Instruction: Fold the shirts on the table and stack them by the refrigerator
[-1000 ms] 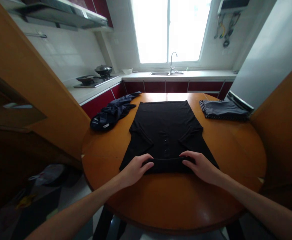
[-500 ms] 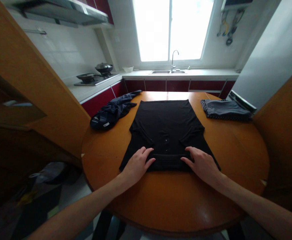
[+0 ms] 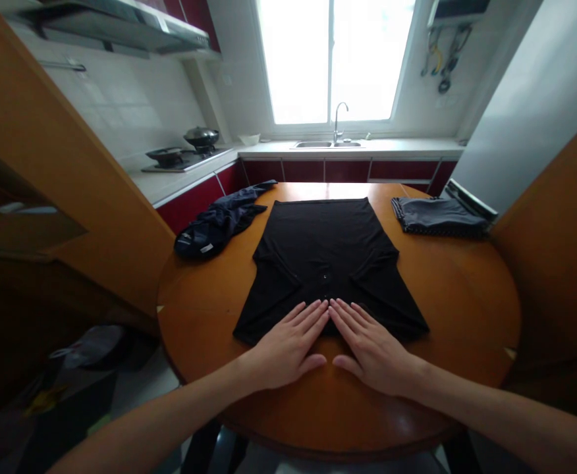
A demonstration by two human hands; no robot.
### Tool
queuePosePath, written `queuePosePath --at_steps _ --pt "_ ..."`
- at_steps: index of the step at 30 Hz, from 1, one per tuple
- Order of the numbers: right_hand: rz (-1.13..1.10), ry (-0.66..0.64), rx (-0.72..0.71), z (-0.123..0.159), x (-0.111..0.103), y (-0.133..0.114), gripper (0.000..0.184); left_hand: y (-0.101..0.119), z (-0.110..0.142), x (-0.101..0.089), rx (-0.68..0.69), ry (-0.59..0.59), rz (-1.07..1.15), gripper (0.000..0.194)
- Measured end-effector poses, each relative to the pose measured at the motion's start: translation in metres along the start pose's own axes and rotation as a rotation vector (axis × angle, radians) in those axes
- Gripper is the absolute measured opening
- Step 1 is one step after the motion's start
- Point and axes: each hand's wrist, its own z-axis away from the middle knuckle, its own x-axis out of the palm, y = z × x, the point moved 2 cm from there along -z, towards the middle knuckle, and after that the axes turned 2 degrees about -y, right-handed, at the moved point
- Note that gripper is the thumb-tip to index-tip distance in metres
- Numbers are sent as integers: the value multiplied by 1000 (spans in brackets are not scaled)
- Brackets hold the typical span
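On the round table (image 3: 466, 309), left hand (image 3: 288, 345) and right hand (image 3: 370, 349) (both flat, unclenched) press the black shirt (image 3: 325, 250).

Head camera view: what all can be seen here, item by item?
Shirt: one, black, flat at the table's middle.
Table: one, round, orange wood.
Dark garment: one, navy, crumpled at the table's far left.
Folded cloth: one, grey, at the table's far right.
Stove: one, with two dark pans, on the left counter.
Sink: one, steel with a tap, under the window.
Window: one, bright, in the back wall.
Left hand: flat, open, on the shirt's near edge.
Right hand: flat, open, beside the left, fingertips nearly meeting.
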Motion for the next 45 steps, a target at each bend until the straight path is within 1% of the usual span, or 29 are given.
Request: queuePosePath --at_steps 5,9,15,19,24,27,30,32,34,35,37,40,42,45 --pt "1 14 22 6 -3 8 79 -3 3 1 -15 5 7 81" --pt "34 17 60 17 -5 18 75 -5 7 1 -35 -9 3 82" --pt "81 29 119 35 -6 30 74 -15 22 4 -111 20 -17 81" --pt "110 38 124 38 -6 31 71 -20 31 4 -151 48 -22 75" --pt "137 74 116 33 -7 33 61 -26 32 3 -171 83 -27 67" --pt "176 87 117 30 -10 30 60 -19 30 0 -157 129 -78 68" --pt "212 125 115 25 -15 15 63 1 27 -9 -104 198 -135 64" --pt "217 155 96 21 -19 3 60 15 25 -16 -43 234 -119 58" --pt "217 192 94 17 -21 -3 54 19 24 -21 -31 282 -65 53" --pt "219 217 109 16 -22 -3 51 16 25 -22 -61 311 -34 50" --pt "224 260 163 15 -24 5 46 3 27 -23 -179 370 31 44" --pt "223 257 279 16 -24 24 39 -22 31 -21 -382 406 161 34" --pt "203 224 357 17 -24 36 34 -35 31 -18 -479 365 287 32" --pt "92 189 429 17 -22 44 29 -42 27 -15 -543 276 473 32"
